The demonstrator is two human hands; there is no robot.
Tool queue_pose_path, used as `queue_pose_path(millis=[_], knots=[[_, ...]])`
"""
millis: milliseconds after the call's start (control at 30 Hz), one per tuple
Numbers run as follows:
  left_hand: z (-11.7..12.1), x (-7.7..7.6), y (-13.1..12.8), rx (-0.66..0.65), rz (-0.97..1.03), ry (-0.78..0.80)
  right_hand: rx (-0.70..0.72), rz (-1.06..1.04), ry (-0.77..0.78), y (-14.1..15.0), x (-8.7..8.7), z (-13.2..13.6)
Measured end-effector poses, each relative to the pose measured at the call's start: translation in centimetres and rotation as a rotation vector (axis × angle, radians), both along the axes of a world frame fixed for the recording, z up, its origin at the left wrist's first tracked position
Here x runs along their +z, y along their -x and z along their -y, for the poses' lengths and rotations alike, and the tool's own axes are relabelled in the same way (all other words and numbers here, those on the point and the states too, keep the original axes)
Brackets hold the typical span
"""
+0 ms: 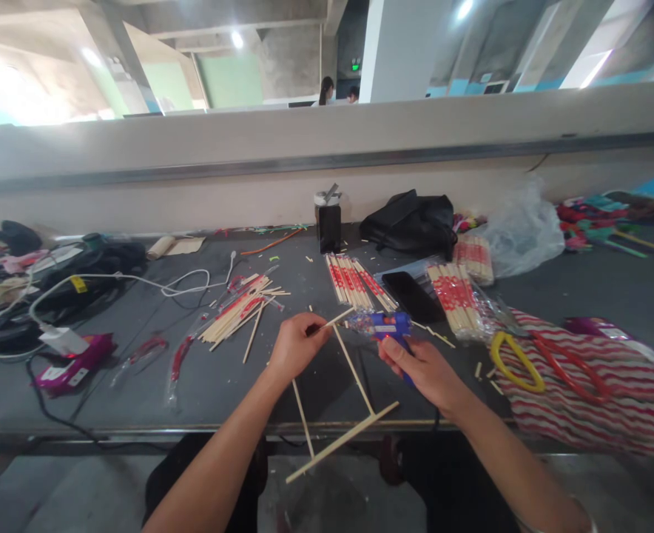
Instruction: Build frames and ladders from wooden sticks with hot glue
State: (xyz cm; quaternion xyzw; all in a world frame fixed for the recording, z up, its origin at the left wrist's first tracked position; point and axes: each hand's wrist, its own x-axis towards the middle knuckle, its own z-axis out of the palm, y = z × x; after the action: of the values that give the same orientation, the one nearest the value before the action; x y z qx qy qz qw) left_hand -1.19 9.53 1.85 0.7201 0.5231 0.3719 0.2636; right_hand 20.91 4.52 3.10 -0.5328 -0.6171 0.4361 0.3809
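Note:
My left hand (300, 346) pinches the far stick of a frame made of wooden chopsticks (342, 440). Two crosswise sticks join it to a near stick that hangs past the table's front edge. In my right hand (424, 370) is a blue hot glue gun (389, 324), its fingers wrapped round the handle. The gun's nozzle points left, close to the joint of the far stick and the right crosspiece; whether it touches cannot be made out. Left of my left hand lies a loose pile of chopsticks (238, 314) with torn red wrappers.
Wrapped chopstick packs (352, 281) and a black phone (410, 296) lie beyond the glue gun. Scissors with yellow and red handles (518, 361) rest on striped cloth (598, 414) at right. A purple power strip (77, 363) with cables sits at left. A dark cup (328, 226) stands by the wall.

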Motion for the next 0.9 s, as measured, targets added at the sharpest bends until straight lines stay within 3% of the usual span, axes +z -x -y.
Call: queue_pose_path(millis=[167,400,633,900], knots=[[0.1,-0.1,0.0,0.005,0.025,-0.010,-0.028,-0.068,0.052,0.0,-0.1,0.0],[0.2,0.1,0.1,-0.033,0.104,-0.012,0.036,-0.473,0.350,-0.4,-0.1,-0.2],[1.0,1.2,0.3,-0.067,0.121,-0.052,0.108,-0.580,0.392,-1.0,0.4,0.0],[1.1,1.2,0.6,-0.084,0.124,-0.046,0.128,-0.587,0.412,-0.8,0.8,0.0]])
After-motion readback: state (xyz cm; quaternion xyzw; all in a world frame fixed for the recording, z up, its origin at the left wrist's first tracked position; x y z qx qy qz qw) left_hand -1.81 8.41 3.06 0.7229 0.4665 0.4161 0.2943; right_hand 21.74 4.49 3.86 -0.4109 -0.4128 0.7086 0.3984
